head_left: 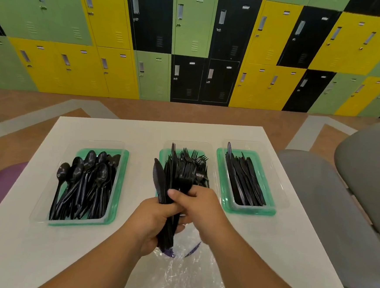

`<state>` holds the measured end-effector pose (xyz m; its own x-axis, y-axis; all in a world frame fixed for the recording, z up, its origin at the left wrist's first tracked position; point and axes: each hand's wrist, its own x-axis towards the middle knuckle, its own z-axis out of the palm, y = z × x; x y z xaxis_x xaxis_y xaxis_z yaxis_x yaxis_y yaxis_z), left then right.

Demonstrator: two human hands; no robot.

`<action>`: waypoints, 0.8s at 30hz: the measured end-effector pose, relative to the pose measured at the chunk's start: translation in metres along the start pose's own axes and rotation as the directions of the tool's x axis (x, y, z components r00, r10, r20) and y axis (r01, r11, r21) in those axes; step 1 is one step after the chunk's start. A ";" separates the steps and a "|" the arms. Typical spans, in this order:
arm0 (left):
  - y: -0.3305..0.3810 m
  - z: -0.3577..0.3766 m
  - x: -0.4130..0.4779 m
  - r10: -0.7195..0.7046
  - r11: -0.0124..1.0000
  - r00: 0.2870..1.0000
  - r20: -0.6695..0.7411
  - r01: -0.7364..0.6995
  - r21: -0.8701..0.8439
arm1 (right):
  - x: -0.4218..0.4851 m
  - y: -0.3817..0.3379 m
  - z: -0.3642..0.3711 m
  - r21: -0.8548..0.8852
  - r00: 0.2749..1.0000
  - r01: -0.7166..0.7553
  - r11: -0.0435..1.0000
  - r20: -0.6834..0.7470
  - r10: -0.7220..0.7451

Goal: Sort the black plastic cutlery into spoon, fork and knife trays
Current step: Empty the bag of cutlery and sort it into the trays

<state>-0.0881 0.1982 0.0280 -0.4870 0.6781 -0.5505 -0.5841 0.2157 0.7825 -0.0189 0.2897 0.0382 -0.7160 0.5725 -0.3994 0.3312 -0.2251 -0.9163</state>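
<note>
Counter [28,244], white. Spoon tray [117,183] at 10 o'clock; fork tray [164,152] at 12; knife tray [268,200] at 2. Left hand [153,222] grips mixed cutlery bundle [170,183] at centre; right hand [199,203] pinches one piece of it. Plastic bag [187,275] at 6.

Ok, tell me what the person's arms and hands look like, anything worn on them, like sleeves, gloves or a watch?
Both forearms are bare up to the bottom edge of the frame: no sleeves show. The left hand and the right hand wear no gloves. No watch, bracelet or ring is visible on the wrists or fingers that show. No markings can be made out.
</note>
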 end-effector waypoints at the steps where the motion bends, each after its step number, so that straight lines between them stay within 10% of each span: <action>1: -0.001 0.000 -0.001 0.009 1.000 1.000 -0.012 -0.009 -0.008 | -0.002 0.002 0.003 0.044 0.999 0.007 0.999 -0.041 -0.005; 19: 0.003 -0.009 -0.019 0.080 0.995 0.993 -0.086 -0.084 -0.054 | -0.006 0.006 0.001 0.302 0.983 0.049 0.952 -0.181 0.007; 24: 0.002 -0.008 -0.021 0.104 0.994 0.986 -0.128 -0.108 -0.020 | -0.021 0.000 0.007 0.276 1.000 -0.016 0.961 0.029 0.008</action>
<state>-0.0848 0.1789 0.0386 -0.6243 0.6015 -0.4984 -0.5409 0.1275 0.8314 -0.0081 0.2727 0.0460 -0.7310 0.5471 -0.4077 0.1600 -0.4434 -0.8819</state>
